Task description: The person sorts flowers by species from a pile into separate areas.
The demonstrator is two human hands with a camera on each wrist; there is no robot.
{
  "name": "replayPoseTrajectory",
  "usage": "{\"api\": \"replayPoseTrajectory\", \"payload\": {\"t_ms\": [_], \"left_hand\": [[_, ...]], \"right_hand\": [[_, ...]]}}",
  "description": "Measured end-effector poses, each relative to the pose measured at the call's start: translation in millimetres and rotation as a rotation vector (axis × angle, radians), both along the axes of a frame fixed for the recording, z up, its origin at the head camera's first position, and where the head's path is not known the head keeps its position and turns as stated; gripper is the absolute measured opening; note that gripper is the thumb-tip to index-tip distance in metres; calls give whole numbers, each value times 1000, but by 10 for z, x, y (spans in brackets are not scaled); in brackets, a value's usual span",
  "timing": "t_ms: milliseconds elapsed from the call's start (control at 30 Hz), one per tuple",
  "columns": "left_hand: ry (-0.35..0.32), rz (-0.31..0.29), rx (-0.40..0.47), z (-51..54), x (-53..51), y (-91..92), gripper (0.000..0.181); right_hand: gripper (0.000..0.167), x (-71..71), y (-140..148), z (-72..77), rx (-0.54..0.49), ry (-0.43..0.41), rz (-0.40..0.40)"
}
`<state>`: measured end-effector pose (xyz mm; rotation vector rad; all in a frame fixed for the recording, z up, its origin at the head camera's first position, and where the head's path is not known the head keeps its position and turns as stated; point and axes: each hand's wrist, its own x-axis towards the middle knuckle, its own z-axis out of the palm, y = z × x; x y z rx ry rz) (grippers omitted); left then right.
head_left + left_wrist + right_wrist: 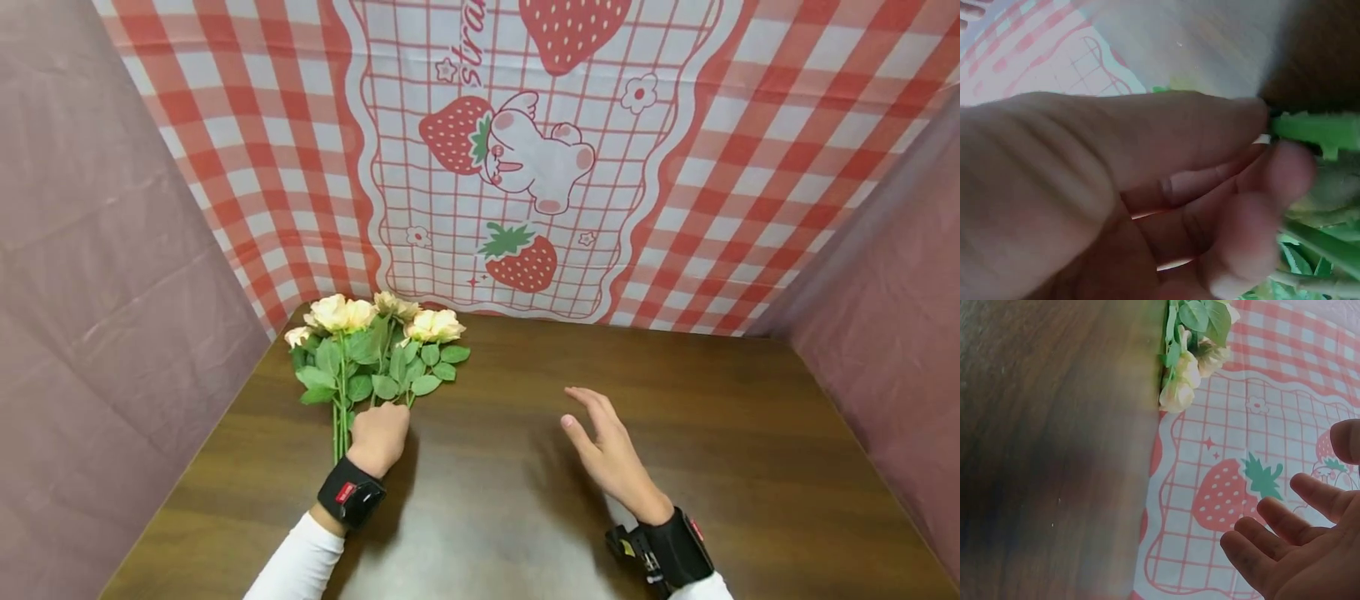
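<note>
Several cream roses with green leaves lie at the back left of the table. At their lower end is my left hand, fingers curled, beside bare green stems. The left wrist view shows its thumb and fingertips pinching a green stem; other stems pass below the fingers. My right hand hovers over the right half of the table, holding nothing. Its fingers are spread and loosely extended in the right wrist view, well apart from the roses.
A dark brown wooden table lies under both hands. Behind it hangs a red-and-white checked cloth with strawberry prints. Pinkish curtains stand on the left and right sides.
</note>
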<state>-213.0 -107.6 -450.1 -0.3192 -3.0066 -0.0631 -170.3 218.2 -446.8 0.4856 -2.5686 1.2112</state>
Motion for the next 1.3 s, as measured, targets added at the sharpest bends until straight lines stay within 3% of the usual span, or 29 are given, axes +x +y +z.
{"api": "replayPoseTrajectory", "payload": {"t_ms": [133,233,433,733,900,1033,1300], "left_hand": [[27,-12,-20,-34,53,35,13],[6,-11,3,-52,46,35,11],[-122,-37,125,-42,-21,-39,7],[-268,-146,331,-17,-85,-115,26],[-328,-133,446,71,-110,-180,33],[-337,-129,513,169,-116,-230,35],[-355,-123,676,346,-46,-215,7]], "right_hand": [[44,23,-11,-44,7,17,-8],[44,31,-30,-61,11,22,-1],[43,25,-81,-76,26,61,-12],[42,27,-128,-98,40,123,-35],[41,31,-148,-84,42,126,-31],[42,39,-157,-83,40,106,-24],[41,80,-190,-71,30,78,-4]]}}
